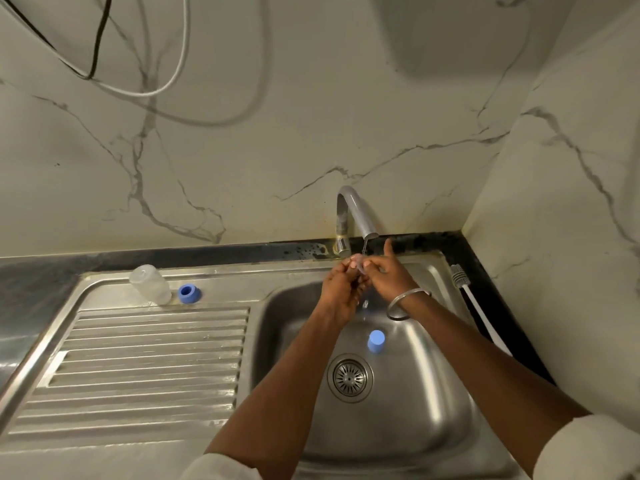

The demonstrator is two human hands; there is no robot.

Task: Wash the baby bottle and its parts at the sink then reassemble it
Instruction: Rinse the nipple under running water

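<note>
Both hands meet over the back of the sink basin [433, 393], directly below the faucet [356, 213] spout. The left hand [341, 289] has its fingers curled up round a small clear part [360, 264]. The right hand [388, 271] pinches the same part from the other side, with one finger pointing straight up. The part is too small and blurred to identify further. A thin water stream [364, 247] runs from the spout onto it.

Layout, left to right:

1. The bottle body [150, 284], translucent and without a top, lies tilted on the flat steel strip behind the ribbed drainboard [138, 358]. Its open end points toward the right.
2. The blue ring [188, 293] stands just beside the bottle's open end, on the same strip. Whether the two touch cannot be determined.
3. The blue cap [375, 340] sits on the basin floor, below the hands and just above the drain strainer [349, 377].
4. A metal bangle [405, 304] encircles the right wrist.
5. The bottle brush [476, 308], with a white handle and bristle head, lies on the dark counter edge [460, 244] along the right rim of the sink, bristles toward the wall.

Behind the sink, a white cable [166, 83] and a black cable [100, 36] hang in loops against the marble-pattern wall [277, 116]. White sleeves cover both forearms at the lower frame edge.
</note>
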